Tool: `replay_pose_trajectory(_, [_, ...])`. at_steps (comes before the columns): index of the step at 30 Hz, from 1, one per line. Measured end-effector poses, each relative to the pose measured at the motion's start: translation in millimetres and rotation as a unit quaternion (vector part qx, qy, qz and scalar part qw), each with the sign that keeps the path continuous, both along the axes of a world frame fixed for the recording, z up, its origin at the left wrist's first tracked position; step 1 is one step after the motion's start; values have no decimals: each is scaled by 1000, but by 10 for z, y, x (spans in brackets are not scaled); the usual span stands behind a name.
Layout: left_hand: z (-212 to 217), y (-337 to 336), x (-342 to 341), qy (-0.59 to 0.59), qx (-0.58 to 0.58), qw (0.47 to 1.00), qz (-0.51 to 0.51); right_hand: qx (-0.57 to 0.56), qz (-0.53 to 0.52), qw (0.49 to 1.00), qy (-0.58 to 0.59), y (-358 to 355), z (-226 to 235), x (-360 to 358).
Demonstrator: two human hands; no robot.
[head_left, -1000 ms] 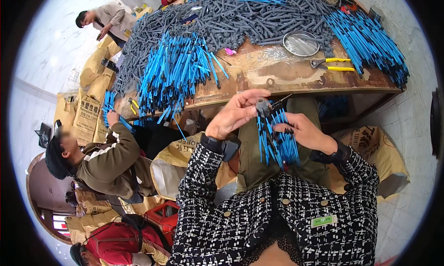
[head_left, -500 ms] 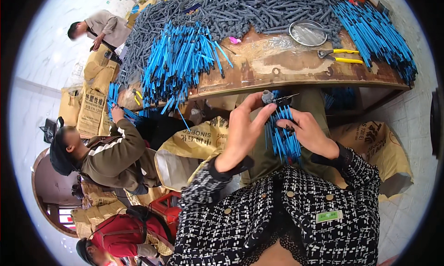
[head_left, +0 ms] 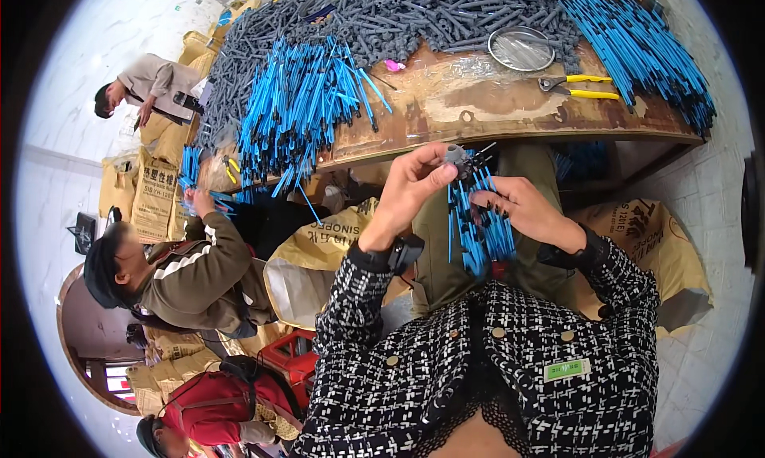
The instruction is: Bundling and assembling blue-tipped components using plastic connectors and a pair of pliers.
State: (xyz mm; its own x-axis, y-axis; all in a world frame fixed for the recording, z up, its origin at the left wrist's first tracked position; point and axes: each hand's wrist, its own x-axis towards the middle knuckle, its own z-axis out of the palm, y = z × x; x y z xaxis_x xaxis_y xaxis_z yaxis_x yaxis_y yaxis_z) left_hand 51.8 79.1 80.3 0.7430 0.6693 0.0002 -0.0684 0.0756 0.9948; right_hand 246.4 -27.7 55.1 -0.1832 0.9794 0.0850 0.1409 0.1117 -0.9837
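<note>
My left hand (head_left: 403,193) pinches a small grey plastic piece (head_left: 456,154) between thumb and fingers, above my lap and in front of the table edge. Right beside it, my right hand (head_left: 535,216) is closed around a bundle of thin blue rods (head_left: 480,247) with black ends. The rods hang down between my legs. Some black rod ends and a thin metallic-looking tip (head_left: 483,150) stick out at the top, close to the grey piece. How the grey piece meets the rods is too small to tell.
The wooden table (head_left: 434,111) bears a heap of grey plastic tubes (head_left: 398,27), two blue rod piles (head_left: 291,99) (head_left: 641,59), yellow-handled pliers (head_left: 591,94) and a round wire-rimmed dish (head_left: 521,50). Open sacks (head_left: 319,259) (head_left: 649,243) flank me. A co-worker (head_left: 195,279) sits left, near a red stool (head_left: 291,358).
My left hand has shifted slightly left and down, still pinching the grey piece. The rod bundle has spread a little in my right hand. The whole view has moved slightly.
</note>
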Motion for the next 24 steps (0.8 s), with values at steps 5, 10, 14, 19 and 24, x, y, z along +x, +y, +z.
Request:
replay_pose_trajectory(5, [-65, 30, 112, -3, -35, 997, -75, -87, -1, 993, 79, -94, -60, -23])
replay_pose_trajectory(10, [-57, -230, 223, 65, 81, 994, 19, -107, 2, 989, 102, -100, -168, 13])
replay_pose_trajectory(14, [-28, -382, 269, 141, 143, 977, 78, -114, 10, 990, 78, -90, -239, 21])
replay_pose_trajectory(19, [-187, -365, 257, 150, 117, 975, 111, -90, -75, 989, 89, -177, -335, -125])
replay_pose_trajectory(24, [-19, -208, 144, 13, -10, 1000, -17, -84, -152, 985, 19, -316, -238, -230])
